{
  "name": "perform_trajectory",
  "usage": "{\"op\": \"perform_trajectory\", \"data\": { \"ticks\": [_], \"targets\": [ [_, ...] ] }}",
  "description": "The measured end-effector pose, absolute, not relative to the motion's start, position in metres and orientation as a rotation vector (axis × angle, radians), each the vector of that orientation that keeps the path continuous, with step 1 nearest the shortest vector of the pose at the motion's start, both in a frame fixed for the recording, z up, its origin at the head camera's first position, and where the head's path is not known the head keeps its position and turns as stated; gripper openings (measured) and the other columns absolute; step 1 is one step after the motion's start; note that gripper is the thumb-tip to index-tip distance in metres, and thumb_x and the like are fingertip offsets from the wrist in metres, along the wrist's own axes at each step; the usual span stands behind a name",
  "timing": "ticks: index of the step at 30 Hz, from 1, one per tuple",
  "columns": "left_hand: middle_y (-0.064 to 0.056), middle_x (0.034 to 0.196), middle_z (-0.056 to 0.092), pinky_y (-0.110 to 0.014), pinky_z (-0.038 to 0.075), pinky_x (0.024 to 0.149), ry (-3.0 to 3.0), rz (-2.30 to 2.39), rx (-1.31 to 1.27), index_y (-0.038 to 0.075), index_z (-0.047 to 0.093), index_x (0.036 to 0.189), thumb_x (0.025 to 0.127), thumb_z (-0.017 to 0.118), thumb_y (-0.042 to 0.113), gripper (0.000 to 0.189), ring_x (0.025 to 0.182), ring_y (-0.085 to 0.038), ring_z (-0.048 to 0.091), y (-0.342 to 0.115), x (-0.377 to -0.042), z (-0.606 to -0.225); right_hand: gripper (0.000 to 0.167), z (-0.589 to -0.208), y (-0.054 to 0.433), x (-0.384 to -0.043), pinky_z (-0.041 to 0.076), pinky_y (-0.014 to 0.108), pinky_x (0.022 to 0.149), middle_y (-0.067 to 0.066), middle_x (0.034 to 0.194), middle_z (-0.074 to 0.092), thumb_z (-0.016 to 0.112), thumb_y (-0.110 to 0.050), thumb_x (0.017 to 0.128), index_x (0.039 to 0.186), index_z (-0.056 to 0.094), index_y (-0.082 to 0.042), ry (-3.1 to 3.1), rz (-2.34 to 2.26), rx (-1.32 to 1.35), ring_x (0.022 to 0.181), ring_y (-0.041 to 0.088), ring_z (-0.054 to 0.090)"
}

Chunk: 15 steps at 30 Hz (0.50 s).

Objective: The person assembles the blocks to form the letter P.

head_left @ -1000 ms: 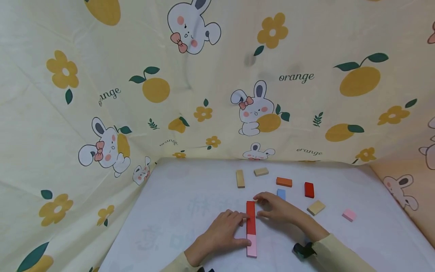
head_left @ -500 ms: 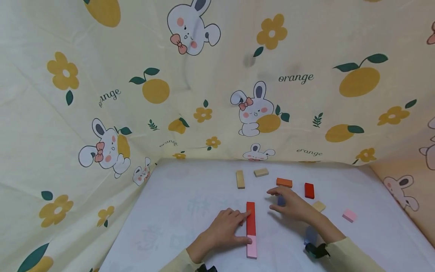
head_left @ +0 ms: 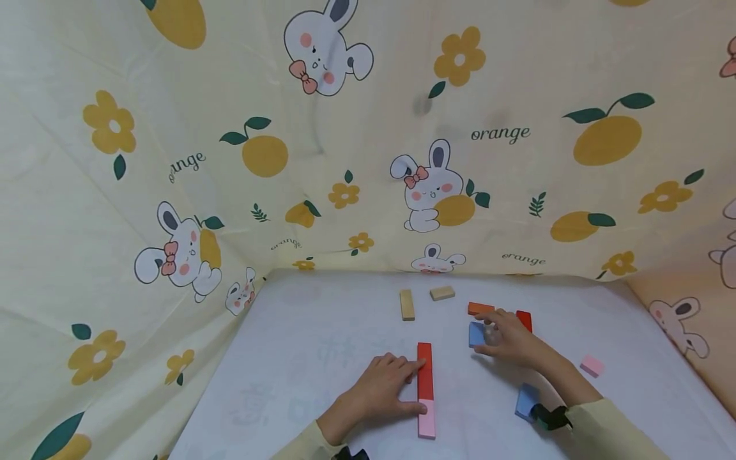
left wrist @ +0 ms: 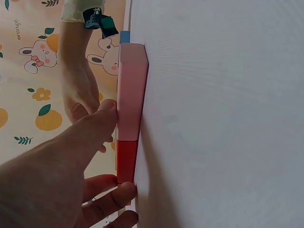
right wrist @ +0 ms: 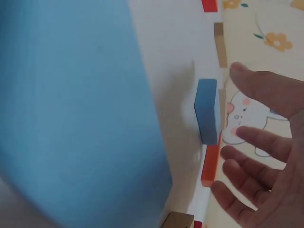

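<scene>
A straight row of red blocks (head_left: 424, 382) and a pink block (head_left: 427, 423) lies on the white table. My left hand (head_left: 381, 388) rests along its left side, index fingertip on the red part and thumb at the pink one. In the left wrist view, the thumb touches the pink block (left wrist: 131, 90). My right hand (head_left: 510, 338) is held over a small blue block (head_left: 475, 335), thumb and fingers spread. The right wrist view shows a gap between those fingers and the blue block (right wrist: 207, 111); nothing is held.
Behind the right hand lie an orange block (head_left: 479, 308) and a red block (head_left: 524, 321). Another blue block (head_left: 526, 401) sits beside the right wrist, a pink block (head_left: 592, 365) farther right. Two wooden blocks (head_left: 407, 305) lie at the back. A printed cloth (head_left: 356, 128) hangs behind the table.
My right hand has moved from the far end of the row rightward to the small blue block, uncovering another blue block near the wrist. The left hand has stayed at the row.
</scene>
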<state>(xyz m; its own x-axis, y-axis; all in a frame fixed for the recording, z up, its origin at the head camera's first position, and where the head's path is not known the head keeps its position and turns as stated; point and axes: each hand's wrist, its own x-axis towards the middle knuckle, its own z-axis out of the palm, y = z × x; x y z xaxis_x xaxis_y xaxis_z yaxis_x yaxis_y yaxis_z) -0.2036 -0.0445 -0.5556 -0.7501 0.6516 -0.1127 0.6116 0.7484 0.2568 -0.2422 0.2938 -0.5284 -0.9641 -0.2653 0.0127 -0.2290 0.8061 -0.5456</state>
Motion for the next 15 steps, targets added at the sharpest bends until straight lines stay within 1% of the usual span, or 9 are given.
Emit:
{"op": "perform_trajectory", "data": {
  "ticks": [3,5,8,11,15],
  "targets": [
    [0.018,0.128,0.063,-0.043,0.044,0.112,2.752,0.308,1.003,0.034,0.045,0.164,0.089,0.068,0.079,0.091,0.123,-0.01,0.052,-0.045,-0.204,-0.555,0.074,-0.529,0.297,-0.244,0.058,0.058,0.092,0.015,0.124,0.064,0.094,-0.035,0.083,0.143,0.062,-0.005,2.89,-0.875,-0.387,0.118,0.038,0.058],
    [0.018,0.128,0.063,-0.043,0.043,0.112,2.751,0.317,1.002,0.034,0.045,0.164,0.089,0.069,0.078,0.09,0.123,-0.01,0.052,-0.045,-0.203,-0.553,0.076,-0.528,0.297,-0.246,0.058,0.055,0.091,0.015,0.124,0.064,0.094,-0.034,0.083,0.144,0.061,-0.003,2.863,-0.888,-0.369,0.115,0.036,0.059],
    [0.019,0.12,0.062,-0.042,0.043,0.111,2.744,0.341,0.996,0.033,0.046,0.163,0.088,0.071,0.077,0.09,0.12,-0.009,0.051,-0.046,-0.203,-0.552,0.078,-0.529,0.298,-0.25,0.058,0.051,0.091,0.015,0.121,0.065,0.095,-0.03,0.082,0.144,0.059,0.001,2.827,-0.896,-0.349,0.112,0.035,0.059],
    [0.022,0.113,0.06,-0.042,0.043,0.111,2.733,0.362,0.984,0.034,0.046,0.163,0.088,0.072,0.076,0.089,0.118,-0.008,0.05,-0.046,-0.202,-0.552,0.076,-0.529,0.298,-0.254,0.058,0.049,0.091,0.014,0.119,0.064,0.094,-0.026,0.083,0.143,0.059,0.005,2.811,-0.883,-0.352,0.109,0.033,0.058],
    [0.023,0.113,0.059,-0.042,0.042,0.111,2.728,0.37,0.975,0.036,0.046,0.162,0.088,0.073,0.075,0.089,0.117,-0.007,0.05,-0.046,-0.203,-0.551,0.07,-0.529,0.298,-0.258,0.057,0.048,0.093,0.012,0.117,0.065,0.094,-0.023,0.083,0.139,0.062,0.004,2.818,-0.861,-0.351,0.108,0.03,0.058]
  ]
}}
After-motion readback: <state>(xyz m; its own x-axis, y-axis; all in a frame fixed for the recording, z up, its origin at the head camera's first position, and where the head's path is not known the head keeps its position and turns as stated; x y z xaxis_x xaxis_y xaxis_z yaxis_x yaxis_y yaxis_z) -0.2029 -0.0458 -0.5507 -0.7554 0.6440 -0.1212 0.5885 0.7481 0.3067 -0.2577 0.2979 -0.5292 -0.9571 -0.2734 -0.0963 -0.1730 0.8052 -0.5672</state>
